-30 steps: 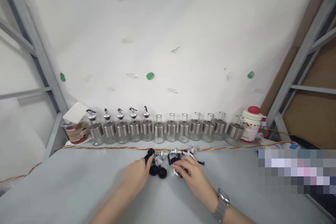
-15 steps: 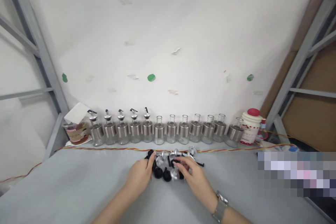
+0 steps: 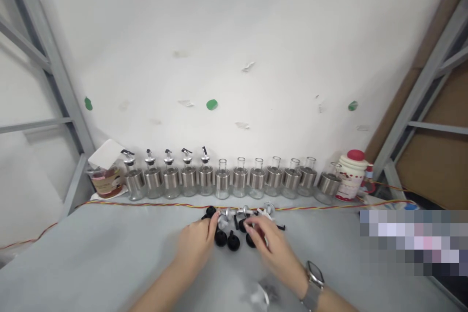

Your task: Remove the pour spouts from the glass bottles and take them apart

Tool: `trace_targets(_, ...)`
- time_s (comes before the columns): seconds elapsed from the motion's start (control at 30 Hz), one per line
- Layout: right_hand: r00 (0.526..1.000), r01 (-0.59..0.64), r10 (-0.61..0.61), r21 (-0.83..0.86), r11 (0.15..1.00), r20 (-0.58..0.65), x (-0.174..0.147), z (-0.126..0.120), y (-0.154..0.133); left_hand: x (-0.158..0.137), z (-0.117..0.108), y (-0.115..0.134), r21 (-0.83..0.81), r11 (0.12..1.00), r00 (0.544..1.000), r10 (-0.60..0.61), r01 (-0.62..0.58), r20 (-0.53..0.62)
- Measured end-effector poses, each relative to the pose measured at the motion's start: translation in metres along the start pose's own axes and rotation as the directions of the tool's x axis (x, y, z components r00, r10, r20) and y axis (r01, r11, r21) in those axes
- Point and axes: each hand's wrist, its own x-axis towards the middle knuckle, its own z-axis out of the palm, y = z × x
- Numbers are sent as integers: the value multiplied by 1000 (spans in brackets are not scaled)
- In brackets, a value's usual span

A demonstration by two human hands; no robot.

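Note:
Several parts of pourer tops lie in a loose pile on the grey table, among them black stoppers [image 3: 233, 241] and silver caps [image 3: 223, 223]. My left hand [image 3: 195, 241] rests at the pile's left side, thumb stretched out along it, with nothing seen in it. To the right, my right hand [image 3: 272, 241] arches over the pile, its thumb and forefinger tips at a black stopper [image 3: 243, 225] but not visibly gripping it. A silver cap [image 3: 261, 295], smeared by motion, is nearer to me, below the right hand and apart from it.
Along the wall stands a row of glass bottles with steel bands; the left ones carry pourers [image 3: 187, 155], the others [image 3: 240, 178] have bare necks. A red-yellow cable [image 3: 146, 204] crosses before them. A jar [image 3: 107, 183] and a red-topped container [image 3: 353, 175] flank the row.
The silver cap that lay beneath my right fingertips has moved out of the pile toward me and slightly right. Both hands have stayed nearly in place.

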Motion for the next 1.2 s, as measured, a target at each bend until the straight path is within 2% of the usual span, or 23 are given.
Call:
trace_targets(0.03,992,52,-44,-62,997,120,-2,-6,-5,0,-1,0,12,1000,1000,2,-2,4)
trace_targets(0.1,945,170,-117,-152,974,304,-7,-15,-15,0,-2,0,32,999,1000,17,-17,11)
trace_targets(0.17,905,321,-220,-247,914,363,-14,-13,-23,0,0,-1,48,998,1000,28,-28,6)
trace_targets(0.23,832,526,-379,-360,770,405,-21,0,-26,0,1,-1,62,998,1000,28,-27,-4)
trace_targets(0.3,715,695,-502,-422,582,486,-25,18,-26,1,2,-1,73,997,1000,20,-19,-13)
trace_targets(0.33,671,740,-531,-427,519,517,-26,27,-24,0,1,-1,76,997,1000,20,-19,-12)
trace_targets(0.37,657,753,-535,-436,493,530,-26,34,-22,0,1,-1,82,996,1000,22,-21,-7)
trace_targets(0.4,674,738,-521,-454,499,524,-26,39,-20,0,0,-1,91,996,1000,26,-26,0)
trace_targets(0.5,792,609,-415,-539,581,448,-22,44,-14,0,-2,-2,93,995,999,42,-44,19)
trace_targets(0.57,830,553,-358,-550,626,427,-20,38,-13,2,-1,-4,39,999,1000,28,-28,4)
trace_targets(0.67,860,500,-329,-517,694,389,-15,25,-14,5,3,-8,-59,998,999,-8,5,-42)
trace_targets(0.8,923,376,-271,-493,785,272,2,10,-13,8,9,-12,-150,988,994,-40,25,-97)
trace_targets(0.93,935,330,-233,-418,846,267,31,5,-7,8,14,-11,-248,968,986,-65,26,-154)
trace_targets(1.0,948,298,-241,-314,901,207,49,3,-5,8,16,-11,-300,954,980,-66,7,-187)
trace_targets(1.07,975,211,-196,-147,966,106,69,2,-4,8,17,-11,-319,948,976,-65,-5,-208)
trace_targets(1.2,998,67,-67,14,998,2,111,9,-11,8,21,-10,-259,966,976,-52,-5,-212)
